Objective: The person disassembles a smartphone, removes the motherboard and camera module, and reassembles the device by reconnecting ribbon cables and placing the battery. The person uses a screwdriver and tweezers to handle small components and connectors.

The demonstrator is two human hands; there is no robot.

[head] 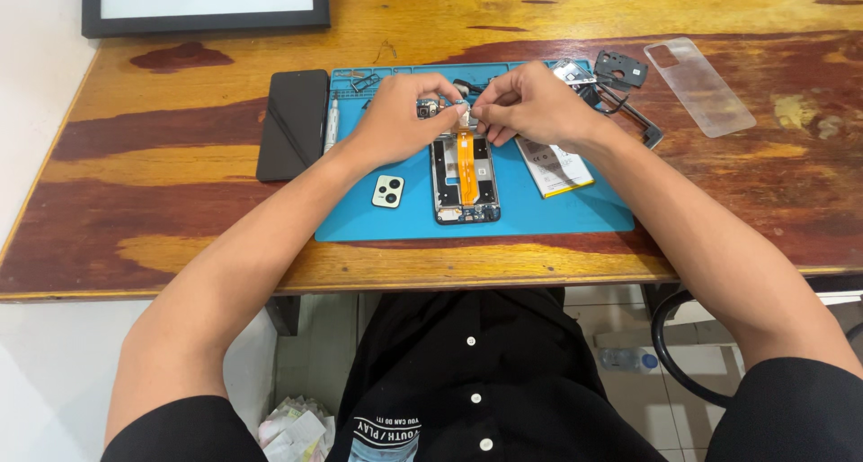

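Observation:
An opened phone body with an orange flex cable down its middle lies on a blue work mat. My left hand pinches a small camera module at the phone's top end. My right hand meets it from the right, fingertips closed on a small silvery part at the same spot. Both hands hover just above the phone's upper edge.
A small white camera cover lies left of the phone, a flat battery right of it. A black screen panel and screwdriver rest at the mat's left. Black frame parts and a clear case sit far right.

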